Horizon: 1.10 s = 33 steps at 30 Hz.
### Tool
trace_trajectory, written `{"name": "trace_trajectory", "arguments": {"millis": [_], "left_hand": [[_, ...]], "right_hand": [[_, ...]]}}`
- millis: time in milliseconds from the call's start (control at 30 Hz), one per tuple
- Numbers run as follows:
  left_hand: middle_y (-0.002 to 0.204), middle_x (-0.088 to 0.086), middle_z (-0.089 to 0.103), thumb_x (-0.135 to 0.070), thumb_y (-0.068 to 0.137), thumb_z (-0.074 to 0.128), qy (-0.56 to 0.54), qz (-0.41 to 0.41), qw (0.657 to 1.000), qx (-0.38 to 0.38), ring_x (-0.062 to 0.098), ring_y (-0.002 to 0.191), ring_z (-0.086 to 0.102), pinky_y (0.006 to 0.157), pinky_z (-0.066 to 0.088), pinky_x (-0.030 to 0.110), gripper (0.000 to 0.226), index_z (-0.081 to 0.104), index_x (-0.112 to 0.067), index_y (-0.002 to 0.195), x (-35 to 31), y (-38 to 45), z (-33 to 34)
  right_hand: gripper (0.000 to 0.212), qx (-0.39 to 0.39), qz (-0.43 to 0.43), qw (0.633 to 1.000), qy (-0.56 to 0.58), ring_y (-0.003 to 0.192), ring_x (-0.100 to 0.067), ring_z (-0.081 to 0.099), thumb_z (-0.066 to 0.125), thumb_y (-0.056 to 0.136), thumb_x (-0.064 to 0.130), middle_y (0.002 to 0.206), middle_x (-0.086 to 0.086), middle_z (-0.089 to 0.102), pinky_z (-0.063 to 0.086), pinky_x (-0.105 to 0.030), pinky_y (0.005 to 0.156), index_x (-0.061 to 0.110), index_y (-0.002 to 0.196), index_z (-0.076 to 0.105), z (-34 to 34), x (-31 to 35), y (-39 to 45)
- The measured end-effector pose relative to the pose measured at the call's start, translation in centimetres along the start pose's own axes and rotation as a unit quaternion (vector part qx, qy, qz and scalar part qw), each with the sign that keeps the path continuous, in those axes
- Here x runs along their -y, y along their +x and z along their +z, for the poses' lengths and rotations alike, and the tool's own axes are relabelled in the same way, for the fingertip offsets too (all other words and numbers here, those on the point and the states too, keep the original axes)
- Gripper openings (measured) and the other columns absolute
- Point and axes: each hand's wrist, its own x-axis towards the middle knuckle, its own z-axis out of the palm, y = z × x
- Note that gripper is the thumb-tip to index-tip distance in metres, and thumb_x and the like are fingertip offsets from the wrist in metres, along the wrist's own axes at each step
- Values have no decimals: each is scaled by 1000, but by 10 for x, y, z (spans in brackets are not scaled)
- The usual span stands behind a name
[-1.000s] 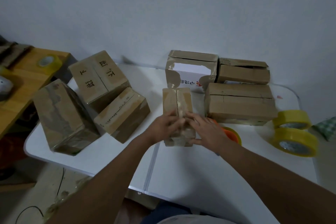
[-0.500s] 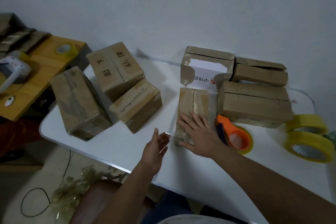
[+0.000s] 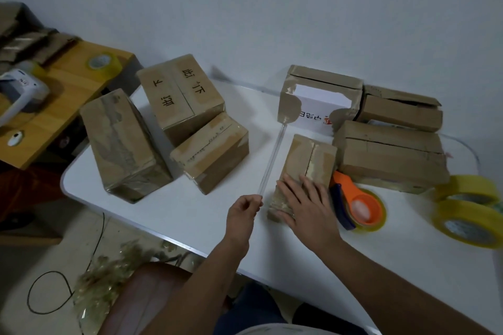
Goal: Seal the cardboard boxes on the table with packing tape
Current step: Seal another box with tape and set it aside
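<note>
Right hand (image 3: 304, 207) flat, fingers straight, pressing small brown cardboard box (image 3: 306, 168) on white table (image 3: 168, 207). Left hand (image 3: 243, 212) pinching thin clear tape strip (image 3: 272, 160), apparently running away toward white-labelled torn box (image 3: 318, 100), alongside small box's left flank, long axes parallel.

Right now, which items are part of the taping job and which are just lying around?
In the job:
- small box, right hand pressing flat on it
- clear tape strip, pinched by left hand
- orange tape dispenser
- other boxes
- yellow tape rolls

Lying about:
- tape roll on wooden desk
- white device
- floor cable
</note>
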Motion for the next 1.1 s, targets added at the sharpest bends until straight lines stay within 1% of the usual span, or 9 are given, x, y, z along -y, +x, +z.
{"name": "trace_trajectory", "arguments": {"millis": [133,400,467,600,667,767,867,967,1100], "left_hand": [[89,-2,68,-23,99,59,35,10,999,2,13,84,59,75,46,24,13,66,-12,97,4,3,18],[128,6,46,-18,99,54,129,-75,988,38,24,108,55,81,46,29,18,50,-18,117,-4,25,22],[127,10,54,-14,98,55,161,-71,984,33,25,104,56,77,47,28,19,55,-12,117,-10,29,26],[96,0,73,-26,99,57,172,5,984,-38,19,96,67,78,49,27,17,71,-16,95,-20,18,18],[87,-13,74,-36,100,54,167,33,985,-11,8,91,68,79,50,23,25,74,-27,89,-23,1,12],[99,-22,69,-36,103,49,261,85,959,64,-4,87,63,70,43,4,29,73,-27,116,-15,-15,13],[123,-7,66,-19,104,45,348,125,922,115,1,93,60,69,41,0,38,54,-24,141,-18,-12,6],[133,-12,59,-7,100,48,357,146,908,162,-2,112,54,78,35,-7,50,47,-28,145,-16,-8,-6],[127,-7,67,-9,97,60,385,247,877,146,6,111,64,91,45,6,47,54,-25,142,-14,-5,-5]], "right_hand": [[66,5,0,1000,-7,144,-30,30,42,94,56,157,6,30,27,-53,112,24,151,34,-1,0,0],[67,10,-4,1000,-12,145,-30,25,38,95,58,159,4,25,18,-51,116,25,152,28,5,-2,0],[68,10,-4,1000,-6,145,-30,25,41,94,58,159,4,25,18,-51,116,25,152,28,4,-2,0],[69,5,-5,1000,0,145,-30,25,45,92,58,159,5,25,20,-51,116,26,151,29,3,-2,0],[69,6,-2,1000,-1,145,-30,26,47,92,56,159,5,25,21,-52,115,26,151,29,2,-2,0],[69,9,-1,1000,0,145,-31,28,44,90,54,159,3,27,24,-53,114,25,151,32,0,0,-1],[68,6,2,1000,1,144,-31,30,48,90,54,158,3,30,26,-53,114,24,150,35,-1,0,-1],[66,15,4,1000,-3,145,-30,26,41,93,56,159,3,28,24,-53,115,25,151,33,-2,2,0],[70,35,6,999,-11,145,-30,28,41,92,62,158,3,30,25,-53,114,24,150,34,-4,1,2]]}}
